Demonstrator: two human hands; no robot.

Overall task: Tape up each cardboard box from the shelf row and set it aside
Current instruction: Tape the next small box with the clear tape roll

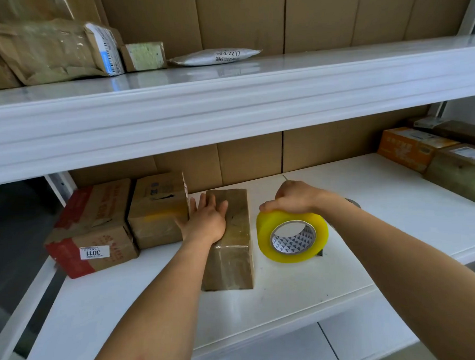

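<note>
A: Head view: where is the box being worked on?

B: The taped box (230,243) lies flat on the white shelf (291,292), near its middle, long side running away from the camera. Its top and sides are glossy with clear tape.

A: And the hands?

B: The left hand (205,220) rests palm down on the far left part of that box, fingers straight and slightly spread. Its fingertips reach the gap beside the brown box (158,208), which stands just left of the taped one.

A: The right?

B: The right hand (295,198) curls over the top of the yellow tape roll (293,236), gripping its rim. The roll stands on edge on the shelf just right of the taped box, apart from it, with its patterned core facing the camera. Something dark shows under the roll's lower right, too hidden to name.

A: Anything else on that shelf?

B: A red-and-brown box (91,228) with a label reading 3011 touches the brown box's left side. At the far right, well apart, sit an orange box (410,147) and a dull brown box (461,176). The upper shelf (227,103) holds a paper parcel (50,52) and a white mailer (216,56).
</note>
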